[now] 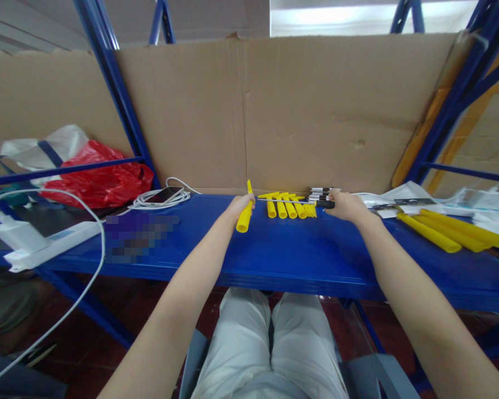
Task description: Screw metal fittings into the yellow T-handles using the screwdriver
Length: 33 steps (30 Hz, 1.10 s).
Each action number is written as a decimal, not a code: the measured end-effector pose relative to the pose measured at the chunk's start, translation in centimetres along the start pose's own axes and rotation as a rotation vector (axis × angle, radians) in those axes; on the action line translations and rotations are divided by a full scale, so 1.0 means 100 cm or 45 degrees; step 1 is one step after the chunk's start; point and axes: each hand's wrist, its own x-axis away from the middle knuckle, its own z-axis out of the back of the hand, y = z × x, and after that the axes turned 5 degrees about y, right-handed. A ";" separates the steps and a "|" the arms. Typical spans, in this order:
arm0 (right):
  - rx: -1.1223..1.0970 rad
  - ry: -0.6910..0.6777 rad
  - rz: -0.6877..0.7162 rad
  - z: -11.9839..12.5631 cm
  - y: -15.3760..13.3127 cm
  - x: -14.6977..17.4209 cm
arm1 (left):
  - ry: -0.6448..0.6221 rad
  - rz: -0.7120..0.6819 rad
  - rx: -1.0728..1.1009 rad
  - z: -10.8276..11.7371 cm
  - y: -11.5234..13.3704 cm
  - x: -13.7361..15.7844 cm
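My left hand (pixel 241 205) is closed around a yellow tapered tube (pixel 244 217), held upright with its wide end toward me. In my right hand (pixel 344 205) is the black handle of what looks like a screwdriver (pixel 325 204). Its thin metal shaft points left and reaches close to the yellow tube; whether the tip touches cannot be told. Between my hands, a row of several yellow tube pieces (pixel 291 210) lies on the blue table (pixel 291 249). Just behind the handle sit small black-and-white items (pixel 318 193), partly covered by my right hand.
Longer yellow tubes (pixel 453 233) and clear plastic packaging (pixel 411 194) lie at the right. A coiled white cable (pixel 162 199), a power strip (pixel 58 244) and a red plastic bag (pixel 103 172) are at the left. A cardboard wall (pixel 299 111) stands along the back.
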 end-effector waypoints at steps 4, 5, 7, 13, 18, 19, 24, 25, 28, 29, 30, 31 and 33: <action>-0.038 0.002 0.066 -0.001 0.003 0.000 | 0.009 -0.008 0.007 0.000 0.000 -0.001; -0.047 -0.003 0.077 -0.002 0.003 0.000 | 0.009 -0.011 0.010 0.001 0.000 -0.001; -0.058 -0.003 0.089 -0.002 0.004 -0.001 | 0.006 -0.011 0.012 0.001 0.000 0.000; -0.029 0.075 0.101 -0.005 0.004 -0.001 | -0.008 -0.010 -0.001 0.001 -0.001 -0.001; -0.001 0.117 0.109 -0.006 0.006 -0.002 | -0.010 -0.007 -0.004 0.001 -0.001 -0.003; -0.002 0.124 0.109 -0.005 0.005 -0.002 | -0.011 -0.006 -0.004 0.001 -0.001 -0.003; 0.005 0.032 -0.003 0.002 -0.001 0.001 | -0.013 -0.014 0.001 0.000 0.000 0.001; 0.006 0.006 -0.024 0.003 -0.002 0.002 | -0.014 -0.018 0.005 0.000 0.001 0.001; 0.005 -0.029 -0.038 0.005 -0.003 0.003 | -0.018 -0.016 0.014 0.000 0.001 0.002; 0.004 -0.031 -0.030 0.006 -0.003 0.003 | -0.019 -0.013 0.017 0.000 0.000 0.001; 0.002 -0.031 -0.016 0.006 -0.003 0.003 | -0.020 -0.009 0.018 0.000 0.000 0.001; -0.001 -0.036 0.005 0.006 -0.002 0.003 | -0.017 -0.007 0.018 0.000 0.000 0.000; -0.013 -0.053 0.051 0.005 -0.001 0.002 | -0.010 -0.008 0.016 0.001 0.000 -0.001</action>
